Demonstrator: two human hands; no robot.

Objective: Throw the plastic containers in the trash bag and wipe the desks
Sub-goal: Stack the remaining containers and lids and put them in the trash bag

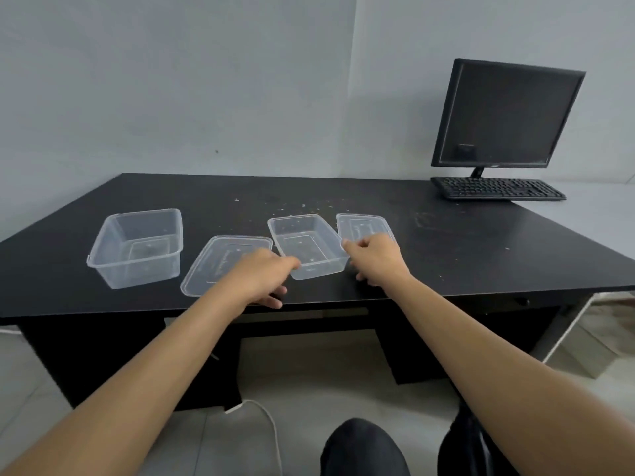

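Note:
Two clear plastic containers and two clear lids lie on the black desk (446, 242). The larger container (137, 247) stands at the left. A lid (220, 266) lies beside it, partly under my left hand (261, 276), whose fingers reach the near left corner of the smaller container (305, 243). My right hand (374, 257) pinches that container's right rim. The second lid (360, 226) lies right of it, partly behind my right hand. Crumbs (295, 207) are scattered on the desk behind the containers. No trash bag or cloth is in view.
A black monitor (505, 115) and keyboard (498, 188) stand at the desk's back right corner. A white cable (268, 420) runs over the tiled floor under the desk. A white cabinet edge (567, 334) is at the right.

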